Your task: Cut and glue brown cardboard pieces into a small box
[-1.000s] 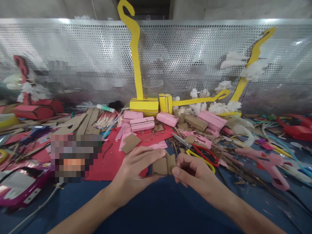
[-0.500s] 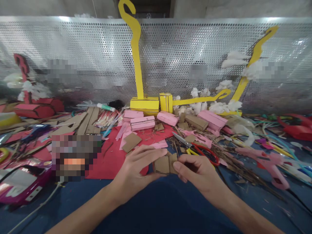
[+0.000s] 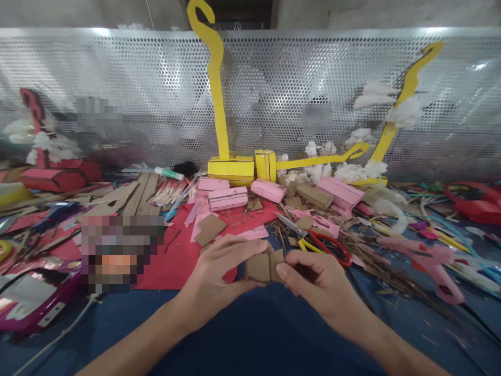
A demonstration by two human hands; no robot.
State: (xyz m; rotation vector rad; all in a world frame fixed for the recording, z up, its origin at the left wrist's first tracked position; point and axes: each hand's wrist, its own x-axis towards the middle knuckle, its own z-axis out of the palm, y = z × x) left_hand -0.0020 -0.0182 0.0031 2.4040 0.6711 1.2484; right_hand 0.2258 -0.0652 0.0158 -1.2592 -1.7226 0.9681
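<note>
A small folded piece of brown cardboard (image 3: 263, 267) sits between both of my hands, just above the blue table top (image 3: 242, 334). My left hand (image 3: 217, 271) pinches its left side, fingers curled over the top and thumb beneath. From the right, my right hand (image 3: 313, 279) grips the other end with thumb and bent fingers. Red-and-yellow-handled scissors (image 3: 319, 244) lie on the table just beyond my right hand.
Red paper sheet (image 3: 176, 256) lies left of my hands with a loose cardboard square (image 3: 210, 228). Pink paper boxes (image 3: 228, 198), yellow cardboard pieces (image 3: 230, 168) and cotton tufts stand by the perforated metal screen (image 3: 274, 99). A pink glue gun (image 3: 430, 261) and scraps crowd the right.
Both hands keep their hold on the cardboard piece; my right fingers shifted slightly on it. Nothing else has moved.
</note>
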